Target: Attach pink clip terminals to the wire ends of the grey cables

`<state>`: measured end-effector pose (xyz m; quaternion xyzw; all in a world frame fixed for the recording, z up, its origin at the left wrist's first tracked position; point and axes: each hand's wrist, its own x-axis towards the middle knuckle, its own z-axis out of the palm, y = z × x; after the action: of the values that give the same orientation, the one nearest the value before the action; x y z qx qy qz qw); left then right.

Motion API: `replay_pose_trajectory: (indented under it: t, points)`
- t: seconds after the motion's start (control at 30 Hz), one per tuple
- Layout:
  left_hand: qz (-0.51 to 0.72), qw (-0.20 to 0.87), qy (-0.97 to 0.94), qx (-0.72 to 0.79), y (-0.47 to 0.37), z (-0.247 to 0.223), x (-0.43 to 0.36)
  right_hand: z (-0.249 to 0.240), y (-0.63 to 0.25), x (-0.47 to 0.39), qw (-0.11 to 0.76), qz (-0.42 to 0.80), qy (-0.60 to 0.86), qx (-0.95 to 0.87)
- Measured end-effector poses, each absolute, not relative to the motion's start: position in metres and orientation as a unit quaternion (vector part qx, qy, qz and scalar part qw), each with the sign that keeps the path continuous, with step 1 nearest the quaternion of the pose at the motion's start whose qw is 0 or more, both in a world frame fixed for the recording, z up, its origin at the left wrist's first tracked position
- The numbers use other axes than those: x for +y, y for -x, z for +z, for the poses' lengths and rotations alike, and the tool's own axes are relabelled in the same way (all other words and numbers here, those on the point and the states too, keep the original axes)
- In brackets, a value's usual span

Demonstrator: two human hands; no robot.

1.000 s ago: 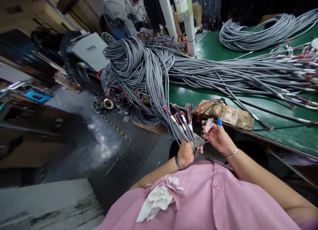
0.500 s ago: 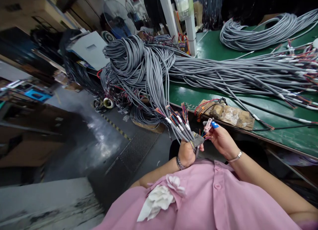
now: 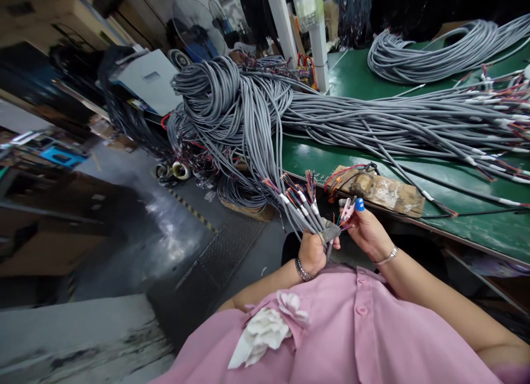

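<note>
Several grey cables (image 3: 311, 222), with white bands and fanned coloured wire ends, are gripped in my left hand (image 3: 312, 254). Grey tape is wrapped around its thumb, which presses on one cable whose thin coloured wires (image 3: 345, 225) point to the right. My right hand (image 3: 370, 232) is closed on a small pink clip-like tool (image 3: 346, 208), its exact kind unclear. A blue cover (image 3: 359, 204) sits on the right thumb. The tool is just beyond the loose wires; whether it touches them I cannot tell.
A large heap of grey cable (image 3: 248, 108) lies across the green table (image 3: 351, 77). Near the edge rests a wooden block (image 3: 393, 195) with wires on it. Another cable coil (image 3: 430, 55) lies at the back right. A white post (image 3: 318, 58) and a fan (image 3: 196, 27) stand behind.
My right hand has turned slightly, and its blue-covered thumb has shifted a little to the right and up. The left hand and cable bundle have moved slightly right.
</note>
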<state>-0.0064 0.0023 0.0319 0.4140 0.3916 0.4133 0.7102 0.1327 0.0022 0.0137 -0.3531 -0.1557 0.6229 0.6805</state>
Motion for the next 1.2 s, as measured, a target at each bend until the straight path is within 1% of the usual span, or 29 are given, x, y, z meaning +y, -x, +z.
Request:
replay_pose_trajectory:
  t: [0.27, 0.47, 0.63, 0.8, 1.2]
  points:
    - [0.407, 0.716, -0.408, 0.393, 0.008, 0.033, -0.001, 0.016, -0.133, -0.002, 0.672, 0.641, 0.349, -0.127]
    - [0.427, 0.708, -0.404, 0.392, 0.016, 0.036, -0.004, 0.021, -0.139, -0.006, 0.621, 0.699, 0.328, -0.135]
    - [0.439, 0.700, -0.392, 0.404, 0.012, 0.039, -0.003, 0.023, -0.140, -0.008, 0.642, 0.667, 0.338, -0.170]
    - [0.449, 0.705, -0.377, 0.397, 0.006, 0.039, -0.001, 0.021, -0.140, -0.010, 0.645, 0.647, 0.358, -0.192]
    - [0.444, 0.690, -0.401, 0.406, 0.005, 0.034, 0.000, 0.016, -0.138, -0.006, 0.653, 0.679, 0.309, -0.130]
